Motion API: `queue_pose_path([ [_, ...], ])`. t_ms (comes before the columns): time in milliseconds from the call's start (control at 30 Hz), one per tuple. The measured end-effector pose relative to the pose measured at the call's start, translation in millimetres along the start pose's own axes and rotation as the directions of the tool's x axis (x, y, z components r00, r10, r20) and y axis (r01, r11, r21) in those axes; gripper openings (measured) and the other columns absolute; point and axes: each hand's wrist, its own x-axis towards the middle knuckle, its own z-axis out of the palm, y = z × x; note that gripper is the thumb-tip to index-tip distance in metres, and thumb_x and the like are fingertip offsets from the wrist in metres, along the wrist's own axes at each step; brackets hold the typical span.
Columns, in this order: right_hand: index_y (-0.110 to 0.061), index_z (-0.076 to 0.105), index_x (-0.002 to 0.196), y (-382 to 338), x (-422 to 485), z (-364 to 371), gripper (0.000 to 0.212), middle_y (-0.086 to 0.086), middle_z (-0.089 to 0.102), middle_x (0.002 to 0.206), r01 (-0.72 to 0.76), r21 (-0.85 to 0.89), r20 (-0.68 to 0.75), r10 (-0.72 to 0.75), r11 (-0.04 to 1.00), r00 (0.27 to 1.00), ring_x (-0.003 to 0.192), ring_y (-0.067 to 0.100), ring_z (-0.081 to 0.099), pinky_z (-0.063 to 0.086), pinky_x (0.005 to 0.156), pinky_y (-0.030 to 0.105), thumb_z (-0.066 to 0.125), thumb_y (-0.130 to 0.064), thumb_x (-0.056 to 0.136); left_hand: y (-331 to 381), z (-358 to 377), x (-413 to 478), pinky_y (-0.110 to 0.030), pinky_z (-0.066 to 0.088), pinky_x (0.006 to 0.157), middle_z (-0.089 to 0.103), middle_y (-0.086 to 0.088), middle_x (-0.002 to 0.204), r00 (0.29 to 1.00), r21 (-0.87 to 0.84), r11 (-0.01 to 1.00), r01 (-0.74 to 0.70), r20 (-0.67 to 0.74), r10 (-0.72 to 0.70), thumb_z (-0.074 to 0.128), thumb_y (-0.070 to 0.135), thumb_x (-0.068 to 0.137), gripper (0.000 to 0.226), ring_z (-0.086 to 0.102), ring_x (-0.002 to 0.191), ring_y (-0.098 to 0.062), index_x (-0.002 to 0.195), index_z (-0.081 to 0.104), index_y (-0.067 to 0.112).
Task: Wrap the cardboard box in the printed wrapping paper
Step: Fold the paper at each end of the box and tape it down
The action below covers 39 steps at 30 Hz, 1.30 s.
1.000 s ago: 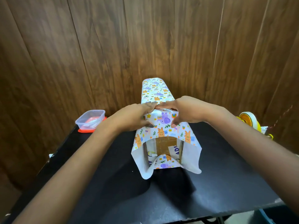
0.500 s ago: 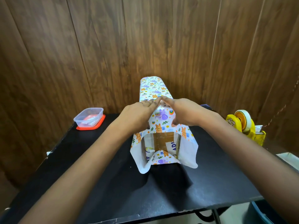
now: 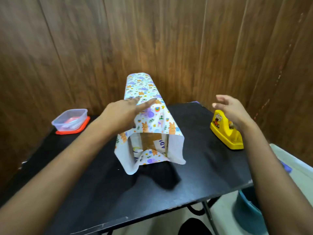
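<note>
Head: left hand (image 3: 122,114) presses paper (image 3: 144,85); near end open.

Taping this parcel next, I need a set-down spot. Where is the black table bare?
The widest bare patch is the near strip of the table, between its front edge and the open end of the wrapping paper. Another lies between the paper and the tape dispenser. Left is crowded: the forearm of the left hand crosses it, plastic container behind.
</note>
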Motion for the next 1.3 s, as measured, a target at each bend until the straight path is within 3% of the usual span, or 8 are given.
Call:
queue_pose_path([
  [133,0.006,0.042,0.134,56,22,-37,0.053,0.023,0.043,0.141,-0.325,-0.427,-0.172,0.277,0.844,0.945,0.133,0.039,0.033,0.028,0.108,0.045,0.047,-0.032,0.097,3,0,2,-0.032,0.046,0.085,0.015,0.001,0.157,0.999,0.038,0.999,0.002,0.033,-0.004,0.062,0.027,0.086,0.097,0.032,0.138,-0.021,0.140,-0.015,0.050],
  [400,0.010,0.059,0.114,68,32,-59,0.036,0.016,0.059,0.106,-0.478,-0.063,-0.154,0.465,0.876,0.872,0.097,0.031,0.058,0.047,0.083,0.041,0.067,-0.006,0.083,2,4,5,-0.028,0.046,0.080,0.013,0.005,0.157,1.000,0.080,0.997,0.005,0.028,-0.007,0.059,0.029,0.089,0.099,0.033,0.137,-0.019,0.123,-0.031,0.051],
  [567,0.005,0.054,0.112,60,31,-63,0.039,0.014,0.057,0.092,-0.514,-0.097,-0.042,0.512,0.852,0.858,0.069,0.025,0.055,0.046,0.072,0.036,0.070,-0.018,0.084,2,4,6,-0.028,0.046,0.082,0.010,0.007,0.157,0.999,0.091,0.996,-0.001,0.032,-0.001,0.058,0.033,0.089,0.099,0.032,0.137,-0.017,0.119,-0.035,0.048],
  [733,0.009,0.052,0.125,58,30,-63,0.055,0.017,0.055,0.125,-0.487,-0.093,-0.115,0.477,0.868,0.871,0.111,0.032,0.056,0.047,0.087,0.036,0.074,-0.015,0.080,0,7,7,-0.028,0.047,0.083,0.010,0.006,0.157,0.999,0.088,0.996,-0.028,0.019,0.026,0.058,0.036,0.089,0.102,0.032,0.138,-0.017,0.114,-0.040,0.047],
  [833,0.007,0.061,0.112,63,28,-71,0.037,0.016,0.058,0.119,-0.459,-0.034,-0.183,0.446,0.888,0.876,0.107,0.031,0.058,0.048,0.083,0.036,0.070,-0.015,0.083,-3,10,9,-0.029,0.048,0.085,0.010,0.007,0.157,1.000,0.052,0.998,-0.025,0.005,0.024,0.060,0.033,0.088,0.104,0.029,0.139,-0.016,0.116,-0.039,0.047],
  [900,-0.003,0.064,0.081,74,21,-74,0.010,0.014,0.062,0.102,-0.457,0.027,-0.225,0.451,0.889,0.864,0.089,0.026,0.059,0.046,0.070,0.032,0.066,-0.012,0.086,-6,13,10,-0.032,0.050,0.086,0.012,0.007,0.157,1.000,0.021,1.000,-0.020,0.000,0.020,0.062,0.032,0.086,0.105,0.029,0.139,-0.017,0.118,-0.036,0.051],
  [1000,-0.009,0.056,0.065,102,13,-69,0.026,0.007,0.058,0.074,-0.471,0.169,-0.146,0.495,0.866,0.857,0.060,0.014,0.045,0.038,0.049,0.019,0.061,-0.010,0.090,-8,17,10,-0.034,0.050,0.084,0.016,0.008,0.156,1.000,-0.018,1.000,-0.016,-0.010,0.016,0.065,0.032,0.084,0.105,0.032,0.138,-0.018,0.123,-0.027,0.060],
  [1300,-0.010,0.051,0.064,120,0,-47,0.032,0.001,0.056,0.054,-0.353,0.466,-0.201,0.486,0.811,0.851,0.052,0.009,0.048,0.037,0.055,0.020,0.063,-0.025,0.089,-12,24,15,-0.038,0.052,0.080,0.022,0.007,0.155,0.998,-0.059,0.998,-0.008,-0.055,0.004,0.072,0.033,0.077,0.111,0.037,0.135,-0.020,0.123,-0.025,0.064],
])
